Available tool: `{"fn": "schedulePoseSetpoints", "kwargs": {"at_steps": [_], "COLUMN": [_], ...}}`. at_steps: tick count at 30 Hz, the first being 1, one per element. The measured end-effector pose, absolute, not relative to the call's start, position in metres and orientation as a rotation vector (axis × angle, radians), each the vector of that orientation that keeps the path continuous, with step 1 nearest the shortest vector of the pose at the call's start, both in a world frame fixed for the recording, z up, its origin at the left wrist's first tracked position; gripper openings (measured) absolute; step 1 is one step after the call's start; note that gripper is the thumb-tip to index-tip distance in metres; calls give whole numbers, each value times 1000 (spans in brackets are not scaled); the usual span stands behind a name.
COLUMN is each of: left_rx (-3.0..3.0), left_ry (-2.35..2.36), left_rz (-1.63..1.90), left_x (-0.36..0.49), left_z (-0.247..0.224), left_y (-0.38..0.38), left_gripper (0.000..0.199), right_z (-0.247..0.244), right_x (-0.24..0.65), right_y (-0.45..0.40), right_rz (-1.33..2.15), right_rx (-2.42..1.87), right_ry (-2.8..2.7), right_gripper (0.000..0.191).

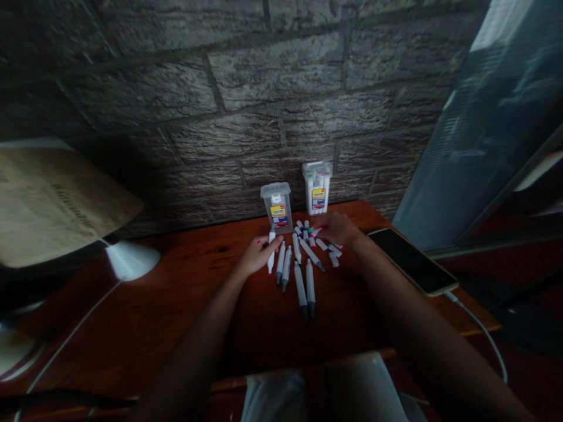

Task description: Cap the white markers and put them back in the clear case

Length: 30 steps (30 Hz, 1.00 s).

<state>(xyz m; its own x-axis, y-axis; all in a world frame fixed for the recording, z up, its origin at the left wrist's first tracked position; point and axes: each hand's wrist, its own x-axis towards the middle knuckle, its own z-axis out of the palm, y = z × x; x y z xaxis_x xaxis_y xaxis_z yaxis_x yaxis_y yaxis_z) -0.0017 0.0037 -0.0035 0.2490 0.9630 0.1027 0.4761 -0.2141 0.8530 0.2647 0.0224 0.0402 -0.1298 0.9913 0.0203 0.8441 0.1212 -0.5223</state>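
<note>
Your left hand (pixel 256 256) is clamped on a white marker (pixel 270 262) just near of the clear box (pixel 278 205), apparently steadying it, while your right hand (pixel 338 229) is at loose caps (pixel 306 234) farther right, its grip unclear.

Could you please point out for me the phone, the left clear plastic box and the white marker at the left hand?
Phone (pixel 411 261): head view, on its dark screen.
Left clear plastic box (pixel 278 213): head view, on its front label.
White marker (pixel 270 259) at the left hand (pixel 256 255): head view, on its body.
</note>
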Motion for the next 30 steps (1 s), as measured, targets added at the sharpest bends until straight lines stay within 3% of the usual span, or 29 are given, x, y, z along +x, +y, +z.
{"fn": "schedulePoseSetpoints", "kwargs": {"at_steps": [15,30], "left_rx": [1857,1859], "left_ry": [1344,1342], "left_rz": [853,852], "left_x": [-5,-3], "left_z": [-9,-7], "left_y": [7,5], "left_gripper": [72,73], "right_z": [38,32], "right_x": [260,254], "right_y": [20,20], "right_rz": [556,547], "right_rx": [-1816,-1864], "right_ry": [-2058,-2092], "right_gripper": [33,15]}}
